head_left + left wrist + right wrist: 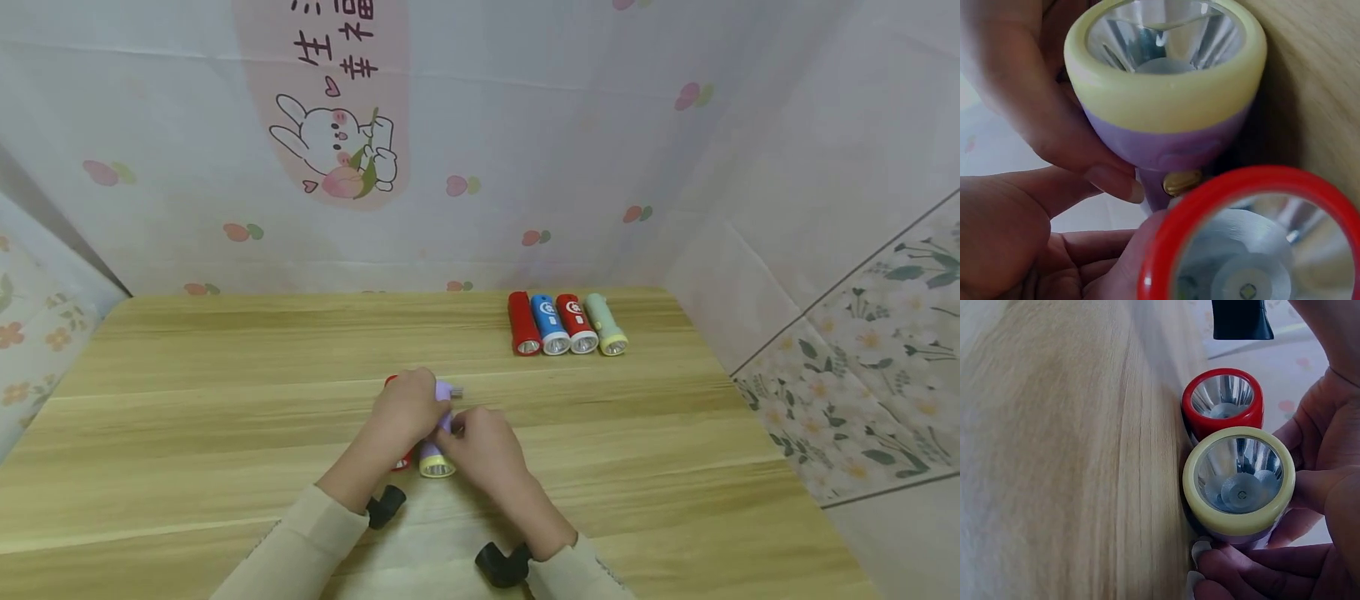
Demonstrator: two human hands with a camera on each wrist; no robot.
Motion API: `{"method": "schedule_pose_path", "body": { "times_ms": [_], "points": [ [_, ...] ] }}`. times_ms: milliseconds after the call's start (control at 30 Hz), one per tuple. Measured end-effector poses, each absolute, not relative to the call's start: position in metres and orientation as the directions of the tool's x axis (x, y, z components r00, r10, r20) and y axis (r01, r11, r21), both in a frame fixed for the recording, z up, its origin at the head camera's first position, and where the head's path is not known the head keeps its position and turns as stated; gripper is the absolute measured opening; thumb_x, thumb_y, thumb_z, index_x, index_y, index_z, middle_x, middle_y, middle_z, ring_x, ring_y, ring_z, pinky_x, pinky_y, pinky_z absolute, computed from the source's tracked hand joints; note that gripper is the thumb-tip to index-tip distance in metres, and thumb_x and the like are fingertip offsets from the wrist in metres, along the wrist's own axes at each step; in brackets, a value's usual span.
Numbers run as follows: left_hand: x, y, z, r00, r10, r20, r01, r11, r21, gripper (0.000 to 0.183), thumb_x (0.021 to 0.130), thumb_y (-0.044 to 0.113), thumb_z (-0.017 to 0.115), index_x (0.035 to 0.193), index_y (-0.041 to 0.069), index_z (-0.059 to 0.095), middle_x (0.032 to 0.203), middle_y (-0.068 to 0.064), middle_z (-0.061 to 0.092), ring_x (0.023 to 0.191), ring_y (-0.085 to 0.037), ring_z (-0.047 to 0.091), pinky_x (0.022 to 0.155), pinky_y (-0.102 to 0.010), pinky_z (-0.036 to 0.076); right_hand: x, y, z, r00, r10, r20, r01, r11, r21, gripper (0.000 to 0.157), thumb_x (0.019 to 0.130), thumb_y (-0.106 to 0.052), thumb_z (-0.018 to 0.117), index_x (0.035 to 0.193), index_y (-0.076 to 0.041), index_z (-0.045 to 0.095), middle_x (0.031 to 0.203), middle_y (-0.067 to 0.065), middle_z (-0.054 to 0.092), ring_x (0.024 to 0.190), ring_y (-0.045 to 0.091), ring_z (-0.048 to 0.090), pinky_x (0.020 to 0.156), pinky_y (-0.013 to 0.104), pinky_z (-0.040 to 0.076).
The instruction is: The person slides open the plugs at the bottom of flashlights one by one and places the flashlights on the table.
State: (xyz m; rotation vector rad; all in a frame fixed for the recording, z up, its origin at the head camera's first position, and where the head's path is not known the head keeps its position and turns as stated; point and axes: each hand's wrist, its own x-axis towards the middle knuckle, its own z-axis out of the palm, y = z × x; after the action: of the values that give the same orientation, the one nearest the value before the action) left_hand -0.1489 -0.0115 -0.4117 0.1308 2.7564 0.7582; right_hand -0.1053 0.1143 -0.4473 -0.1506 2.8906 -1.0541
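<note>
A purple flashlight (437,463) with a pale yellow rim lies on the table between both hands, its lens facing me. Metal prongs (457,392) stick out sideways at its far end. My left hand (405,410) grips that far end from above, its fingertips partly hidden. Lower down, my right hand (487,450) pinches the flashlight's body from the right. A red flashlight (1225,403) lies close along its left, mostly covered by my left hand in the head view. The left wrist view shows a gold switch (1182,182) on the purple body.
At the back right a row of flashlights stands side by side: a red one (523,323), a blue one (551,323), a red one with a white rim (577,323), and a pale green one (606,323). Behind the wooden table (225,367) hangs a printed curtain (525,150).
</note>
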Motion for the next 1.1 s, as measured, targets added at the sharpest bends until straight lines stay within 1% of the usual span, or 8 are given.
{"method": "schedule_pose_path", "body": {
  "times_ms": [233, 333, 467, 567, 733, 900, 1000, 1100],
  "points": [
    [-0.143, -0.01, -0.407, -0.967, 0.177, -0.182, 0.067, 0.87, 0.489, 0.018, 0.088, 0.014, 0.071, 0.079, 0.0, 0.063, 0.072, -0.009, 0.062, 0.06, -0.02, 0.06, 0.049, -0.029, 0.049, -0.107, 0.112, -0.447, -0.992, -0.128, -0.006, -0.098, 0.792, -0.603, 0.033, 0.086, -0.018, 0.068, 0.055, -0.011, 0.059, 0.047, -0.011, 0.035, 0.045, 0.005, 0.031, 0.043, 0.021, 0.021],
    [-0.14, -0.009, -0.405, -0.97, 0.191, -0.148, 0.101, 0.877, 0.469, 0.018, 0.088, 0.013, 0.073, 0.08, 0.0, 0.064, 0.073, -0.01, 0.064, 0.062, -0.02, 0.06, 0.051, -0.031, 0.051, -0.108, 0.112, -0.446, -0.991, -0.131, -0.013, -0.098, 0.8, -0.592, 0.03, 0.085, -0.016, 0.068, 0.057, -0.01, 0.062, 0.047, -0.01, 0.036, 0.044, 0.006, 0.033, 0.043, 0.021, 0.023],
    [-0.138, -0.008, -0.405, -0.972, 0.205, -0.113, 0.135, 0.885, 0.446, 0.017, 0.088, 0.011, 0.073, 0.082, -0.001, 0.064, 0.075, -0.011, 0.066, 0.063, -0.019, 0.06, 0.053, -0.034, 0.052, -0.108, 0.112, -0.445, -0.991, -0.132, -0.014, -0.1, 0.806, -0.583, 0.029, 0.084, -0.015, 0.067, 0.057, -0.011, 0.061, 0.048, -0.01, 0.036, 0.045, 0.007, 0.034, 0.043, 0.021, 0.023],
    [-0.137, -0.007, -0.404, -0.974, 0.199, -0.108, 0.133, 0.888, 0.44, 0.014, 0.089, 0.01, 0.071, 0.084, -0.001, 0.064, 0.076, -0.012, 0.066, 0.063, -0.02, 0.059, 0.053, -0.034, 0.052, -0.108, 0.112, -0.445, -0.991, -0.135, -0.006, -0.107, 0.813, -0.572, 0.029, 0.084, -0.014, 0.067, 0.056, -0.012, 0.059, 0.049, -0.01, 0.036, 0.046, 0.007, 0.034, 0.044, 0.022, 0.024],
    [-0.135, -0.006, -0.403, -0.976, 0.182, -0.116, 0.117, 0.897, 0.427, 0.013, 0.089, 0.009, 0.07, 0.088, -0.002, 0.065, 0.077, -0.013, 0.067, 0.063, -0.021, 0.06, 0.052, -0.036, 0.053, -0.108, 0.112, -0.446, -0.991, -0.136, -0.007, -0.11, 0.826, -0.553, 0.025, 0.083, -0.013, 0.068, 0.059, -0.011, 0.062, 0.051, -0.009, 0.039, 0.048, 0.008, 0.035, 0.044, 0.023, 0.025],
    [-0.136, -0.004, -0.403, -0.979, 0.172, -0.106, 0.114, 0.903, 0.414, 0.014, 0.089, 0.011, 0.071, 0.088, -0.002, 0.066, 0.079, -0.014, 0.068, 0.064, -0.022, 0.062, 0.054, -0.038, 0.055, -0.108, 0.111, -0.446, -0.991, -0.134, -0.016, -0.105, 0.834, -0.542, 0.025, 0.083, -0.013, 0.068, 0.059, -0.011, 0.062, 0.052, -0.008, 0.04, 0.048, 0.008, 0.035, 0.044, 0.023, 0.025],
    [-0.137, -0.004, -0.405, -0.983, 0.16, -0.085, 0.111, 0.903, 0.414, 0.015, 0.089, 0.012, 0.072, 0.085, -0.001, 0.065, 0.078, -0.014, 0.069, 0.066, -0.024, 0.064, 0.055, -0.04, 0.055, -0.108, 0.112, -0.446, -0.991, -0.135, -0.021, -0.102, 0.835, -0.54, 0.027, 0.084, -0.015, 0.067, 0.058, -0.013, 0.06, 0.051, -0.009, 0.039, 0.048, 0.008, 0.035, 0.044, 0.023, 0.024],
    [-0.138, -0.005, -0.407, -0.987, 0.15, -0.062, 0.111, 0.901, 0.42, 0.016, 0.088, 0.012, 0.072, 0.08, 0.0, 0.065, 0.078, -0.015, 0.069, 0.067, -0.026, 0.065, 0.055, -0.042, 0.056, -0.108, 0.112, -0.446, -0.991, -0.134, -0.025, -0.099, 0.834, -0.542, 0.027, 0.085, -0.016, 0.067, 0.059, -0.012, 0.062, 0.051, -0.009, 0.04, 0.048, 0.008, 0.036, 0.044, 0.023, 0.025]
  ]
}}
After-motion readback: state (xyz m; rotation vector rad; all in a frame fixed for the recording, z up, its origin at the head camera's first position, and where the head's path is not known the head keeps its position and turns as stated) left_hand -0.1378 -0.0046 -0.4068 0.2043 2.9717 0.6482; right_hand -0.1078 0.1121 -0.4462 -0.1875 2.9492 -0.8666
